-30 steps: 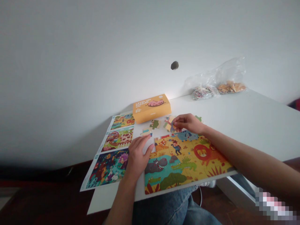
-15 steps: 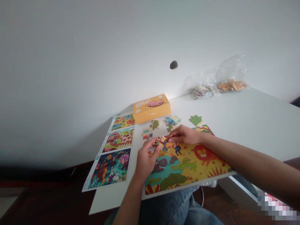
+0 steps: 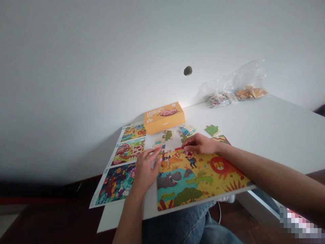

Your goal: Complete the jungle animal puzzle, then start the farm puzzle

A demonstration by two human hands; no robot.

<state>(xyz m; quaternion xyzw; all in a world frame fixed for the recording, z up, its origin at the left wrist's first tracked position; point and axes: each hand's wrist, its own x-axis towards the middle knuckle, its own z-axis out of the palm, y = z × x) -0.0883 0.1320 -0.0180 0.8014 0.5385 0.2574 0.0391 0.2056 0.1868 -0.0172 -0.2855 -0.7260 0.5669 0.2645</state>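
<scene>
A bright animal jigsaw with a lion, hippo and crocodile lies partly assembled at the near edge of the white table. My left hand rests at its upper left corner, fingers stretched out and touching a small piece there. My right hand is curled with its fingertips pressing on the jigsaw's top edge; what is under them is hidden. Several loose pieces lie just behind the jigsaw.
An orange puzzle box stands at the back by the wall. A picture sheet with three scenes overhangs the left edge. Two clear bags of pieces sit at the back right. My jeans show below the table.
Both hands had met over the jigsaw's upper left with a piece between them. Now the piece lies down there, the left hand has opened and slid left, the right has moved slightly back.
</scene>
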